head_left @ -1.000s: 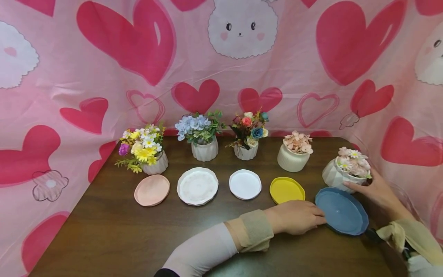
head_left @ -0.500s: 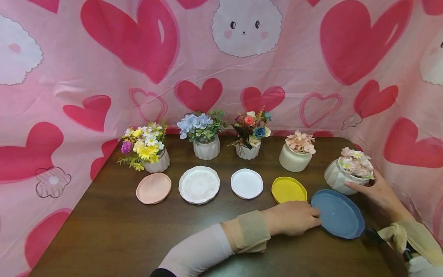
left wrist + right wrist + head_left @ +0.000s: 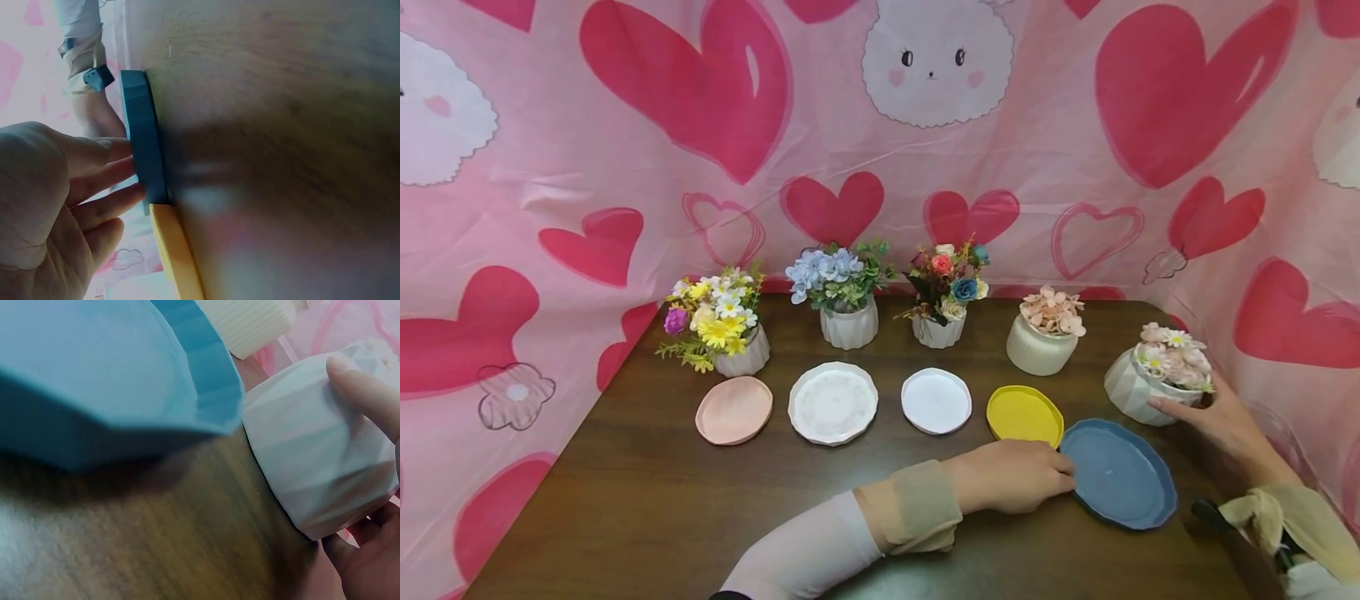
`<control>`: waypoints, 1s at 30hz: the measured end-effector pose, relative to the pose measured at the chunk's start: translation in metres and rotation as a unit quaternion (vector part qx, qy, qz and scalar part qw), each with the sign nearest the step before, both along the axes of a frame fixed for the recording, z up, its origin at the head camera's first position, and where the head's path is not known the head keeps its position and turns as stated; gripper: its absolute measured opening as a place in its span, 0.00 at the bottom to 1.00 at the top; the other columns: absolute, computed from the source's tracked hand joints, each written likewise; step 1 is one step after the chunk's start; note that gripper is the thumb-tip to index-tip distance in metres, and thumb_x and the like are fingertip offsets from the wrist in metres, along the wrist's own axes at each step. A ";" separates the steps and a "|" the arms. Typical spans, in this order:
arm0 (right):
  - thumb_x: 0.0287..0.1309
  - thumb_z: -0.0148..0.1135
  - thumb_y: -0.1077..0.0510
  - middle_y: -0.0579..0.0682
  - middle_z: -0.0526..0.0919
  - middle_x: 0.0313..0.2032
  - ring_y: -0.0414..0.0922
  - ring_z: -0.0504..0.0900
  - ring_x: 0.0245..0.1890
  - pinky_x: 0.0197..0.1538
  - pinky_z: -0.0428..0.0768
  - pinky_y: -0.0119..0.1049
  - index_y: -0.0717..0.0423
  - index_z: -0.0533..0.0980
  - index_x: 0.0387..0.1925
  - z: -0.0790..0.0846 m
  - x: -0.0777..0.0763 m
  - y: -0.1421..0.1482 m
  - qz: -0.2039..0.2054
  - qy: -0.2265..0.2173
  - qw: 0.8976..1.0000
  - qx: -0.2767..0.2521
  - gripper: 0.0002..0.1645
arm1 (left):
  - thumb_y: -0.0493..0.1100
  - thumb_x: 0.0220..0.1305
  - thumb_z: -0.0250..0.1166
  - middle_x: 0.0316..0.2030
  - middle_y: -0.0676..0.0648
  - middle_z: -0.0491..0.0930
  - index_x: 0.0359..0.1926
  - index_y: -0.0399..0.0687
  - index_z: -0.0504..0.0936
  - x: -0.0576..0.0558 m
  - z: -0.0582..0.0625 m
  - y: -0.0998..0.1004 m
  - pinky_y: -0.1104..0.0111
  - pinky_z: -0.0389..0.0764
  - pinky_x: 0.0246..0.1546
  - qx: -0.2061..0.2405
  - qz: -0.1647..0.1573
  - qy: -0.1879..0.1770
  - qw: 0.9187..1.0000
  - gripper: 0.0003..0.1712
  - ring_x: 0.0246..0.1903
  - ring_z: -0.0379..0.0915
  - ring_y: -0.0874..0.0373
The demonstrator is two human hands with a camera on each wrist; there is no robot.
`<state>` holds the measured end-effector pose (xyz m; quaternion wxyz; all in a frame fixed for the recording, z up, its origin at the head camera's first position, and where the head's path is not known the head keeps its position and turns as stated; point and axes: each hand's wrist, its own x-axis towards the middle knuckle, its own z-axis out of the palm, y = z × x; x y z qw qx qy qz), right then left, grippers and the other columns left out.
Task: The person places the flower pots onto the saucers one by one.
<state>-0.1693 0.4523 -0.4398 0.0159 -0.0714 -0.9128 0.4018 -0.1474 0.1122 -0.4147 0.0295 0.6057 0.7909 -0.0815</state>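
My left hand [image 3: 1026, 477] is at the left edge of a blue plant saucer [image 3: 1118, 475]. In the left wrist view its thumb and fingertips [image 3: 136, 195] pinch the saucer's rim, right beside the yellow saucer [image 3: 1024, 417]. With my right hand [image 3: 1232, 425] I grip a white faceted flowerpot [image 3: 1138, 387] holding pale pink and white flowers. The thumb lies across the pot's side and the other fingers curl behind it, partly hidden. The pot stands tilted slightly behind the blue saucer, as the right wrist view shows a gap of brown tabletop between them.
Along the back of the table stand a cream ribbed pot [image 3: 1041, 343] and several white flowerpots, one with blue flowers [image 3: 823, 273]. In front of them lie a white saucer [image 3: 936, 402], a larger white saucer [image 3: 832, 403] and a pink saucer [image 3: 734, 410]. A pink heart-print cloth [image 3: 850, 100] hangs behind.
My left hand has slid the blue saucer leftward and toward me, up to the yellow saucer and away from the held pot. My right hand has kept its grip on the flowerpot.
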 end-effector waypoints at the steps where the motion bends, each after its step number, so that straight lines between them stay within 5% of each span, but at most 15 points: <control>1: 0.63 0.63 0.45 0.61 0.54 0.68 0.31 0.59 0.53 0.69 0.64 0.55 0.36 0.39 0.78 -0.001 0.000 0.000 -0.002 0.002 1.000 0.005 0.54 | 0.42 0.75 0.52 0.54 0.64 0.73 0.59 0.66 0.78 0.000 0.000 -0.002 0.80 0.68 0.59 0.002 -0.001 0.001 1.000 0.18 0.52 0.71 0.69; 6: 0.61 0.66 0.48 0.42 0.64 0.62 0.23 0.58 0.48 0.51 0.66 0.26 0.35 0.42 0.78 -0.005 0.000 -0.002 -0.001 0.034 0.999 0.008 0.55 | 0.41 0.75 0.52 0.57 0.63 0.74 0.60 0.64 0.78 0.001 0.000 -0.010 0.80 0.68 0.61 0.009 -0.005 -0.008 1.000 0.19 0.55 0.71 0.69; 12: 0.57 0.70 0.60 0.22 0.63 0.57 0.21 0.63 0.51 0.45 0.62 0.10 0.35 0.47 0.77 -0.008 -0.004 -0.005 0.023 0.107 0.993 -0.035 0.56 | 0.41 0.75 0.51 0.61 0.62 0.72 0.63 0.63 0.76 0.002 0.000 -0.016 0.79 0.65 0.66 0.007 -0.007 -0.015 1.000 0.20 0.58 0.70 0.70; 19: 0.54 0.70 0.67 0.21 0.65 0.56 0.20 0.65 0.52 0.46 0.64 0.09 0.38 0.50 0.76 -0.009 -0.006 -0.003 0.038 0.132 0.989 -0.052 0.57 | 0.42 0.76 0.50 0.60 0.64 0.72 0.61 0.65 0.77 0.004 -0.001 -0.019 0.81 0.69 0.61 0.010 0.006 -0.031 0.999 0.19 0.57 0.70 0.72; 30: 0.57 0.70 0.53 0.23 0.61 0.59 0.21 0.59 0.50 0.43 0.61 0.12 0.31 0.44 0.77 -0.007 0.001 -0.006 -0.010 0.075 0.997 -0.006 0.57 | 0.44 0.77 0.49 0.62 0.65 0.71 0.62 0.67 0.76 0.004 -0.002 -0.017 0.83 0.70 0.60 0.008 0.014 -0.052 0.999 0.20 0.60 0.69 0.74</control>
